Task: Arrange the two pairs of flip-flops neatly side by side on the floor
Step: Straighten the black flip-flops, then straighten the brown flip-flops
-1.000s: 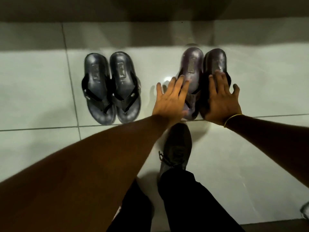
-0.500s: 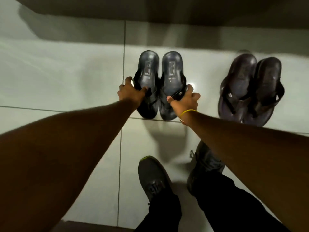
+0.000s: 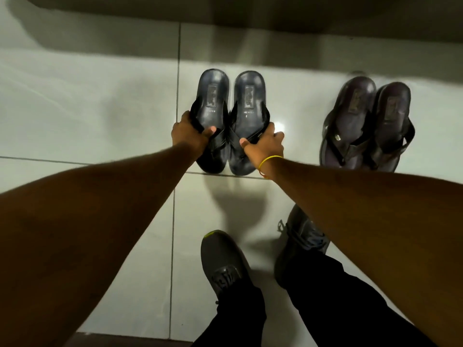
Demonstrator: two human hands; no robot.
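Left hand (image 3: 190, 134) grips the strap of the left blue-black flip-flop (image 3: 213, 121), right hand (image 3: 263, 144) the right one's (image 3: 246, 121). Pair sits mid-floor, soles touching. Slide both together, toes level with the brown pair (image 3: 365, 126) at right. Own sneakers (image 3: 225, 261) near; tile floor (image 3: 87, 108) otherwise unobstructed.

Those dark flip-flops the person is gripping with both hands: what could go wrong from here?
The left hand and right hand each grip one dark flip-flop, so the two could end up uneven or split apart if moved separately. The purplish pair lies tilted, so the rows may not match. The grey shoe stands close behind and might get in the way.
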